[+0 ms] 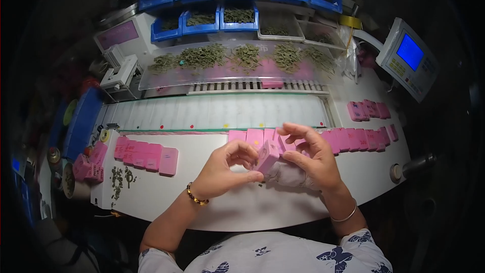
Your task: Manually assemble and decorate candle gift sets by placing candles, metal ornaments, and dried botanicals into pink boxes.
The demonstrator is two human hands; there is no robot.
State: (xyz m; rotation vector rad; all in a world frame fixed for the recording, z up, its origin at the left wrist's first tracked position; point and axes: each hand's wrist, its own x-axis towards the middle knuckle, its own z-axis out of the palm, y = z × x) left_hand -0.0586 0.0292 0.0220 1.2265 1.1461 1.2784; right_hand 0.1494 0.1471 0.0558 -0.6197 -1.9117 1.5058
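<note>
My left hand (237,163) grips a pink rubber mould block (267,156), tilted up between thumb and fingers. Close by on its right is my right hand (314,155), thumb and fingers curved apart. Pink pieces show between and behind those fingers, and I cannot tell whether it holds one. Beneath both hands lies a grey-white cloth bundle (290,174) on the white worktop (227,212). Past my hands, a row of pink blocks (254,136) runs along the glass-edged strip (219,112) and continues to the right (350,138).
More pink blocks (146,155) stand at left, near scattered green pieces (117,184). A clear tray (242,74) carries green piles, below blue bins (238,17) and rollers (231,86). At right are a control panel (409,57) and a dark cylinder (418,165).
</note>
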